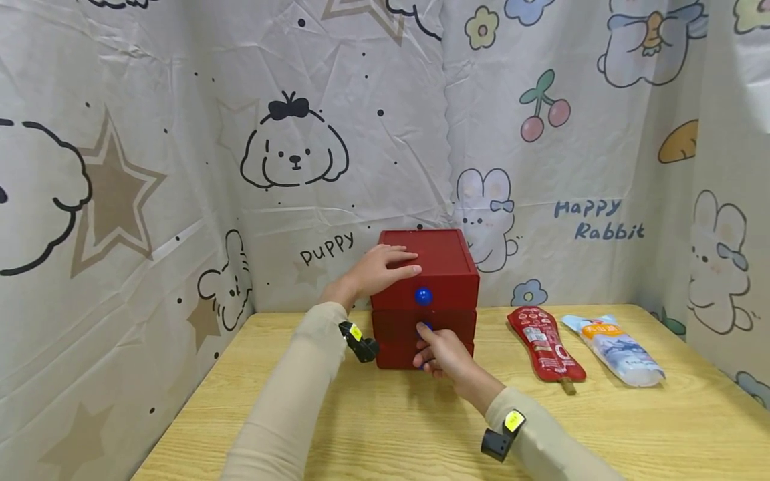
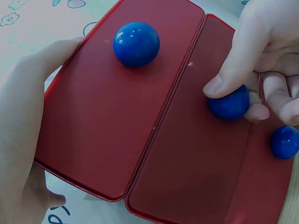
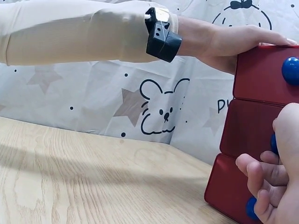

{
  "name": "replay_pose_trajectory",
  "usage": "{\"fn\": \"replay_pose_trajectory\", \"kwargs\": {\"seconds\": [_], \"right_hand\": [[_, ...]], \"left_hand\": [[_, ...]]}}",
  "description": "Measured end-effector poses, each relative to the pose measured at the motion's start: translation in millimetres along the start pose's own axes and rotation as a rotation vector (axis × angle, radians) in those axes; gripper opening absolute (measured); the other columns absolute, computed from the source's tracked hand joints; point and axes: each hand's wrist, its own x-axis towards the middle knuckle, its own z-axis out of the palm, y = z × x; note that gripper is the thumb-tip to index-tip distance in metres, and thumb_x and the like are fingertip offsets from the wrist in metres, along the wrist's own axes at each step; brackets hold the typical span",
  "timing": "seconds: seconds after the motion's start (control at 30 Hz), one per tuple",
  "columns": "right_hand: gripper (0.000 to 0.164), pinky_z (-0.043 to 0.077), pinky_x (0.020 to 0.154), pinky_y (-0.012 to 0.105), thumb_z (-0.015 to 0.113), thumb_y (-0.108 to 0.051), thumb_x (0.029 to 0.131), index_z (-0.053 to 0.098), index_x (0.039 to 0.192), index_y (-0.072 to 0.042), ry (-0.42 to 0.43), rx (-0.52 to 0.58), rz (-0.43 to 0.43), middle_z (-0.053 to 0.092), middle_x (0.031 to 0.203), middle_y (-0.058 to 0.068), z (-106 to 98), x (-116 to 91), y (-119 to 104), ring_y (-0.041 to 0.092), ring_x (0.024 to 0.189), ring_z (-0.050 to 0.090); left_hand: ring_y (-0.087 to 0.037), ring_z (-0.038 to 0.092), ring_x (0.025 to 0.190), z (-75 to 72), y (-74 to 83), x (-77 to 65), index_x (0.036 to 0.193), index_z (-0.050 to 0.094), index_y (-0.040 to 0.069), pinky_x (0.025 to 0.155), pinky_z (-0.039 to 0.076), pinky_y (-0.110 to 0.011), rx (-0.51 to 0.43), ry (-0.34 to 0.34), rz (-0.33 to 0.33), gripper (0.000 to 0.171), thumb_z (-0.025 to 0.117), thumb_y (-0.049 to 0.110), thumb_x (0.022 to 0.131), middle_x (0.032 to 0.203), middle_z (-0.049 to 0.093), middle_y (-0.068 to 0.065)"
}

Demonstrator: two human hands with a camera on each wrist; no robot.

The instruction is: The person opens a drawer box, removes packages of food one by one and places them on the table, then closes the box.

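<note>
A red box of three stacked drawers (image 1: 397,294) stands on the table, each drawer front bearing a round blue knob. My left hand (image 1: 380,268) rests on the top near its left edge, fingers stretched across it. With thumb and a finger, my right hand (image 1: 450,357) pinches the middle drawer's blue knob (image 2: 229,103); its other fingers curl beside the front. Above that hand is the top drawer's blue knob (image 1: 424,296). The bottom drawer's blue knob (image 2: 285,142) lies just below it, partly hidden in the head view. All three drawers look closed or nearly so.
On the wooden table (image 1: 385,427), right of the box, lie a red spouted pouch (image 1: 544,344) and a light blue and white packet (image 1: 619,351). A printed cloth (image 1: 337,133) hangs behind the box and along both sides.
</note>
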Motion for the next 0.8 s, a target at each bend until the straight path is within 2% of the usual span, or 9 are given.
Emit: {"fn": "replay_pose_trajectory", "kwargs": {"seconds": [0.17, 0.4, 0.57, 0.67, 0.8], "right_hand": [[0.05, 0.037, 0.053, 0.026, 0.051, -0.047, 0.107, 0.061, 0.104, 0.002, -0.045, -0.015, -0.01, 0.065, 0.069, 0.004, -4.2, -0.7, 2.5, 0.011, 0.055, 0.053], [0.056, 0.039, 0.056, 0.023, 0.054, -0.05, 0.106, 0.065, 0.118, 0.004, -0.084, -0.052, -0.017, 0.065, 0.076, 0.004, -11.8, -5.5, 7.6, 0.011, 0.062, 0.055], [0.043, 0.041, 0.055, 0.022, 0.065, -0.039, 0.103, 0.068, 0.109, 0.004, -0.062, -0.082, -0.011, 0.066, 0.077, 0.006, -16.4, -11.4, 6.9, 0.01, 0.06, 0.052], [0.036, 0.041, 0.052, 0.021, 0.066, -0.031, 0.103, 0.067, 0.106, 0.005, -0.068, -0.091, 0.017, 0.066, 0.077, 0.007, -20.4, -14.7, 10.2, 0.008, 0.057, 0.049], [0.037, 0.038, 0.046, 0.016, 0.059, -0.031, 0.106, 0.065, 0.106, 0.005, -0.074, -0.042, 0.115, 0.065, 0.071, 0.003, -22.3, -17.7, 19.1, 0.004, 0.051, 0.047]], "left_hand": [[-0.028, 0.024, 0.152, 0.3, -0.2, -1.3, 0.148, 0.061, 0.021, 0.12, 0.023, -0.053, 0.003, -0.004, -0.007, 0.059, 0.061, 0.053, 0.099, 0.16, 0.043, -0.003], [-0.029, 0.024, 0.152, 4.1, -1.5, -2.7, 0.149, 0.06, 0.021, 0.12, 0.023, -0.053, 0.015, -0.005, -0.011, 0.059, 0.06, 0.053, 0.099, 0.16, 0.043, -0.004], [-0.027, 0.024, 0.152, 5.2, -2.5, -0.5, 0.148, 0.061, 0.022, 0.12, 0.023, -0.053, 0.001, 0.003, -0.008, 0.059, 0.06, 0.054, 0.099, 0.16, 0.044, -0.003], [-0.027, 0.024, 0.152, 3.5, -2.2, 0.9, 0.148, 0.061, 0.022, 0.12, 0.023, -0.053, -0.008, 0.006, -0.01, 0.059, 0.06, 0.054, 0.099, 0.16, 0.044, -0.002], [-0.026, 0.025, 0.151, 1.1, -1.4, 1.2, 0.148, 0.061, 0.022, 0.12, 0.024, -0.053, -0.001, 0.004, -0.009, 0.059, 0.061, 0.053, 0.098, 0.16, 0.044, -0.002]]}}
